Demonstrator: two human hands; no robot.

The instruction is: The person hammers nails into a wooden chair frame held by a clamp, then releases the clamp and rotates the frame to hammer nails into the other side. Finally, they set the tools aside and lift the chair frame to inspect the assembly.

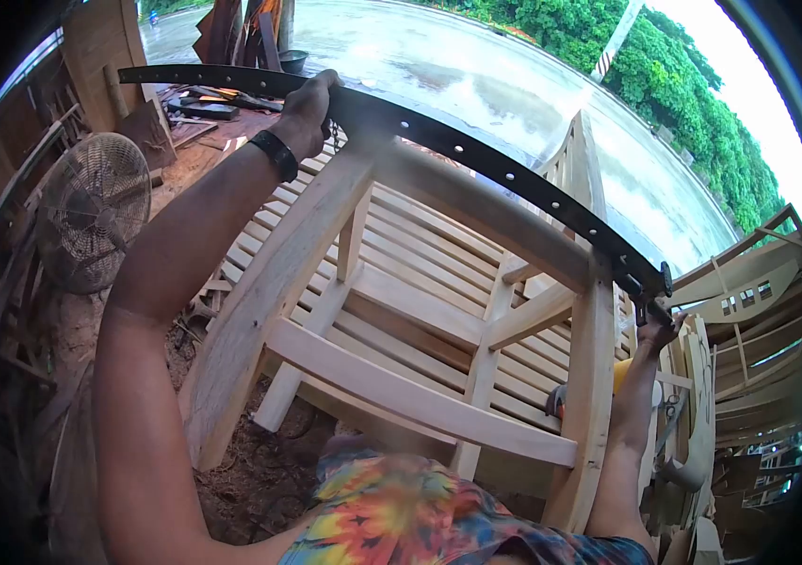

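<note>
A long black metal bar clamp (476, 151) with holes along it lies across the top rail of a light wooden chair frame (401, 320). My left hand (308, 111), with a black wristband, grips the bar near its left part, above the frame's left leg. My right hand (657, 331) reaches up at the frame's right leg and holds the clamp's screw end, partly hidden by the wood. The chair frame stands close in front of me, with slats showing through it.
A slatted wooden piece (420, 245) lies behind the frame. A standing fan (95, 212) is on the left. Stacked curved wooden parts (749, 311) fill the right. Scrap boards and tools (203, 99) lie at the back left; wet pavement (476, 75) is beyond.
</note>
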